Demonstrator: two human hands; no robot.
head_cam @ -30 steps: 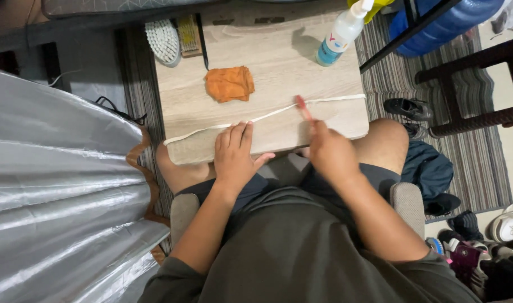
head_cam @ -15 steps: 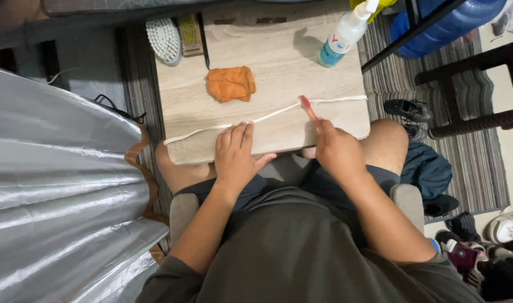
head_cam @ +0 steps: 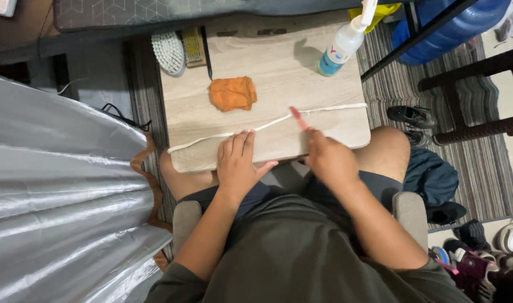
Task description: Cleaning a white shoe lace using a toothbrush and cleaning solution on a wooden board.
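A white shoelace (head_cam: 329,109) runs across the near part of a light wooden table (head_cam: 279,62). My left hand (head_cam: 238,161) lies flat on the table's near edge, fingers pressing the lace. My right hand (head_cam: 329,159) is closed around a thin pink-red stick (head_cam: 298,118), probably a small brush, whose tip touches the lace near the middle. An orange cloth (head_cam: 232,93) lies crumpled beyond the lace. A spray bottle (head_cam: 344,45) with blue liquid stands at the far right corner.
A white scrub brush (head_cam: 168,52) and a wooden brush (head_cam: 193,47) lie at the table's far left. Grey fabric (head_cam: 48,191) fills the left. Dark shoes (head_cam: 411,116), a dark stool (head_cam: 475,95) and a blue water jug (head_cam: 458,22) are to the right on a striped rug.
My right hand has drawn back a little toward me with the pink stick, its tip staying on the lace. My left hand has stayed put.
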